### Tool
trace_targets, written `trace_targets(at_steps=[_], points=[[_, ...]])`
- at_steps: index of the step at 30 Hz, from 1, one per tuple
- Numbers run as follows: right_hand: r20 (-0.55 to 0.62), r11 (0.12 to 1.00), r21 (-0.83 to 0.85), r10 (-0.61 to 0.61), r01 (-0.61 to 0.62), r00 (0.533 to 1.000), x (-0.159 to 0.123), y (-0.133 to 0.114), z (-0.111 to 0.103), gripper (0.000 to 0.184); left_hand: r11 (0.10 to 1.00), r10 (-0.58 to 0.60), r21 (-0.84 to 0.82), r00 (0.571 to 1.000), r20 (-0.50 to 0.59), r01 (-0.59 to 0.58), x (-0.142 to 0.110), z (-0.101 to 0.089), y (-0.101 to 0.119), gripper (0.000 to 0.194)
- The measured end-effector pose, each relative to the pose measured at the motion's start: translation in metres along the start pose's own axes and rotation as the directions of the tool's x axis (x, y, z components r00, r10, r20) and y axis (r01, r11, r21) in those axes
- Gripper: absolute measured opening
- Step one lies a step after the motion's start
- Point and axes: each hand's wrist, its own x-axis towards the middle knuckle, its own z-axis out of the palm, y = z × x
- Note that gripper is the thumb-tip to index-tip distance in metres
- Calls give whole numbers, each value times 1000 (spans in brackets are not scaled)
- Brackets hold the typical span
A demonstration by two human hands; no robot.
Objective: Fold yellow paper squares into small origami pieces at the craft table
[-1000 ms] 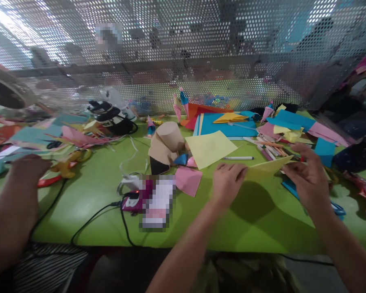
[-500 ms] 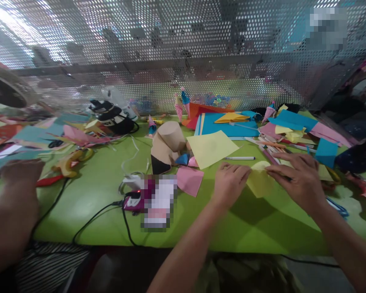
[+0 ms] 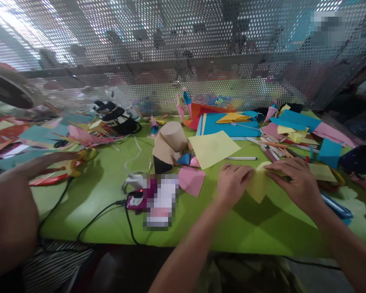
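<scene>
Paper, yellow and curved (image 3: 259, 188), hangs over the green bench (image 3: 213, 230) in my camera view. I see the left hand (image 3: 235, 182) pinching one side and the right hand (image 3: 294, 176) pinching the other. Just beyond lie a pen (image 3: 242, 158) and a pale yellow sheet (image 3: 214, 148). Far left, a co-worker's hand (image 3: 45, 163) is at a yellow corded tool (image 3: 74, 165).
</scene>
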Motion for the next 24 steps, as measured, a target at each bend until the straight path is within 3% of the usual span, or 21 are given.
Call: trace_targets(at_steps=[10, 24], points=[[-54, 992, -68, -109, 106, 993, -2, 1, 2, 6, 1000, 24, 14, 999, 28, -25, 0, 1, 0, 13], [-119, 977, -148, -175, 156, 977, -4, -10, 8, 5, 1000, -15, -9, 999, -48, 14, -2, 9, 1, 10]])
